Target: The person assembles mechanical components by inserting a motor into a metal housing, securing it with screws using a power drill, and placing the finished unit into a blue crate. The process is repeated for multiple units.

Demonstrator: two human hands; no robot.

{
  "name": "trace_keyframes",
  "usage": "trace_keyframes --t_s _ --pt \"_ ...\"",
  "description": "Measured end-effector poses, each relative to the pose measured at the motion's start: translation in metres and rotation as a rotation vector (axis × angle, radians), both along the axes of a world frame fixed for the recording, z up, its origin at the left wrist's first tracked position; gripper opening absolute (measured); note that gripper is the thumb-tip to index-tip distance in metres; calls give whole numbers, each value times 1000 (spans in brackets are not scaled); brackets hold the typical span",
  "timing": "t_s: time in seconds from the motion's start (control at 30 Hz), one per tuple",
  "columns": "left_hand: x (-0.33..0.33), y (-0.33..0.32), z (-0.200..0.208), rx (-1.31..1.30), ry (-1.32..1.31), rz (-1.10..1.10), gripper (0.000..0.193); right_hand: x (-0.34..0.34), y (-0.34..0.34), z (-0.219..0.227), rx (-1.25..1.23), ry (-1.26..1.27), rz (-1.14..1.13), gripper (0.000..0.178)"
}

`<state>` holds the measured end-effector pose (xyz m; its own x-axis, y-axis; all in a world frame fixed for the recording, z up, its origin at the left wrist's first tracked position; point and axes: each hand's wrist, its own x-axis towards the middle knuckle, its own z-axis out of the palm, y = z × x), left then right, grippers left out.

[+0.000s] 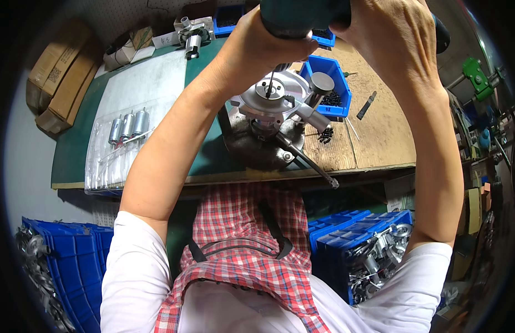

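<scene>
Both hands hold a dark green power screwdriver [302,16] upright at the top edge, where it is partly cut off. My left hand [260,47] wraps round its lower body, and my right hand [388,36] closes on it from the right. The long thin bit [269,89] points down onto the round hub of a silver metal housing [249,103]; whether it sits in a screw cannot be told. That housing rests on a clamping fixture with a dark round base [257,152] and a lever [308,161] reaching toward me.
Blue bins [343,83] of small dark screws stand behind, with loose screws [326,135] by the fixture. A black-handled tool [367,105] lies right. Several cylindrical motors [127,126] sit in a clear tray at left. Crates [352,233] of metal parts flank my lap.
</scene>
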<state>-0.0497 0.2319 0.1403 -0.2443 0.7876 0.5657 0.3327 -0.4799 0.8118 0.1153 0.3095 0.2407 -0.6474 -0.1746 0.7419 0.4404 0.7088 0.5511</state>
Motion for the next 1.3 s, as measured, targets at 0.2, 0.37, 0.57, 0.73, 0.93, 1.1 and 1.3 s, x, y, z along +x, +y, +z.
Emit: trace_keyframes --t_s 0.2,0.37,0.57,0.73,0.93,1.1,1.3 --pt "3 -2 3 -65 79 56 24 -1 4 -1 76 34 3 50" --pt "8 -3 4 -40 71 89 23 -4 5 -4 73 80 22 50" --pt "13 -5 3 35 113 162 24 -10 11 -7 135 125 182 48" --pt "9 -9 2 -27 104 168 24 -8 -2 1 110 37 19 42" --pt "15 -14 2 48 144 192 21 -4 -8 -11 11 83 58 45" --pt "22 1 2 253 44 227 42 6 13 25 -264 -299 117 56" --pt "27 0 4 256 104 296 39 4 52 29 -78 -312 286 54"
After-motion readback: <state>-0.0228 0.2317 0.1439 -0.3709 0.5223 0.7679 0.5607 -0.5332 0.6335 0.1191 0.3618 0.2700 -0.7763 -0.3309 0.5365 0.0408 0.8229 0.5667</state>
